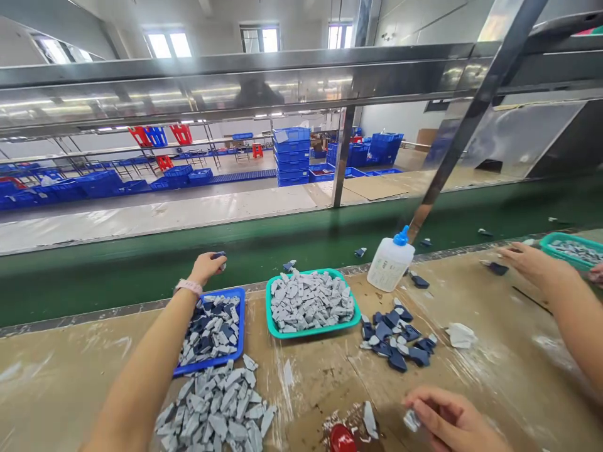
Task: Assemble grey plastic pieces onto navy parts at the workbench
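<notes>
My left hand point(207, 267), with a pink band at the wrist, is out over the near edge of the green belt, beyond the blue tray point(242, 326). Its fingers pinch a small dark blue and grey piece point(219, 256). My right hand point(447, 417) is low at the right, thumb and fingers closed on a small light grey piece point(411, 420). Left of it are a red round object point(342, 438) and a grey sliver point(370, 419) on a wet patch. A pile of grey pieces point(221, 408) lies before the blue tray, which holds mixed grey and dark blue pieces.
A teal tray point(269, 314) heaped with grey pieces stands mid-table. Beside it are a white squeeze bottle point(391, 263) with blue cap and a dark blue pile point(396, 336). The green belt point(141, 270) carries scattered pieces. A co-worker's hand point(534, 263) reaches in from the right.
</notes>
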`<move>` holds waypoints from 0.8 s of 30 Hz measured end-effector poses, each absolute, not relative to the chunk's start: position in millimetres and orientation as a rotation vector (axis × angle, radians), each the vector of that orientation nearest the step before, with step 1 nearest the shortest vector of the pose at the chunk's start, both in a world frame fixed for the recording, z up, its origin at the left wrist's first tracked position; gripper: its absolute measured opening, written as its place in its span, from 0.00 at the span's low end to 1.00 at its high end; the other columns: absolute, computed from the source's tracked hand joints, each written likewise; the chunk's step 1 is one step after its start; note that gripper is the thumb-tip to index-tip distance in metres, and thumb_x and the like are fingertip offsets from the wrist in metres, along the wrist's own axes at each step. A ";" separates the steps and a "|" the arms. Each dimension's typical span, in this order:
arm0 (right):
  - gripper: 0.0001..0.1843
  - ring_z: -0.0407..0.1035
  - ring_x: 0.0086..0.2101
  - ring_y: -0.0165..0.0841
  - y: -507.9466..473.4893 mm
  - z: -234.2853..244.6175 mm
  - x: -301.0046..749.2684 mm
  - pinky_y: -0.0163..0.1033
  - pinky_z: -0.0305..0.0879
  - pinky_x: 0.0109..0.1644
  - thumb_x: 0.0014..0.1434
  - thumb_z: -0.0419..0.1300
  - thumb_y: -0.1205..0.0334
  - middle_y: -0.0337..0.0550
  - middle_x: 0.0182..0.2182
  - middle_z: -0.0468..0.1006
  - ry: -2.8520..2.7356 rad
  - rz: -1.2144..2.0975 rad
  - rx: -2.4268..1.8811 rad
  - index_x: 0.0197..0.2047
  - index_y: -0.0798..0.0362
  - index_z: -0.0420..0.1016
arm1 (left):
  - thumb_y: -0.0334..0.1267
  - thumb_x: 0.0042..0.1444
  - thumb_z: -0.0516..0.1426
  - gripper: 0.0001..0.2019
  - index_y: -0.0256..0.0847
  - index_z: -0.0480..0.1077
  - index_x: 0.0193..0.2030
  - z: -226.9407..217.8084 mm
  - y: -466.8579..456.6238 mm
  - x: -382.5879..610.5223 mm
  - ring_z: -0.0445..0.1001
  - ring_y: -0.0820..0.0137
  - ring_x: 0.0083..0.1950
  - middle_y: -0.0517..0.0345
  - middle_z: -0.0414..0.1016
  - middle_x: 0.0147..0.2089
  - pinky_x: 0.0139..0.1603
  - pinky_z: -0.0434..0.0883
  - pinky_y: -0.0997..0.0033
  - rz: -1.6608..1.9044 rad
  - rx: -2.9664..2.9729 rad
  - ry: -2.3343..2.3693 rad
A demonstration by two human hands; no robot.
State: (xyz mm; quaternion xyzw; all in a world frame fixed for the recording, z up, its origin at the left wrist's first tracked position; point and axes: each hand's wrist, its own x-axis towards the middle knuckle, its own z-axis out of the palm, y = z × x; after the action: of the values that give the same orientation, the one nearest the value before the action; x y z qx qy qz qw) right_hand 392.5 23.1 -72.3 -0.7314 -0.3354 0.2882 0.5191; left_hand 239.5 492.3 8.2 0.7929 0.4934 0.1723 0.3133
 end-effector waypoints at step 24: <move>0.19 0.76 0.39 0.40 -5.5 -98.4 338.7 0.43 0.76 0.43 0.62 0.54 0.66 0.43 0.37 0.80 -1.382 0.403 -1.782 0.47 0.30 0.76 | 0.57 0.43 0.64 0.23 0.45 0.59 0.31 -66.5 119.7 111.0 0.54 0.77 0.19 0.66 0.61 0.24 0.22 0.52 0.74 0.605 0.969 0.893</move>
State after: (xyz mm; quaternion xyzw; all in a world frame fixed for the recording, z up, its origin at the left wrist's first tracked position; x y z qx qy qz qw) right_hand 338.7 -5.5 -98.4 -0.7086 -0.5495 0.1603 0.4126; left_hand 111.0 119.7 -66.5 0.4432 0.4082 0.2769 0.7485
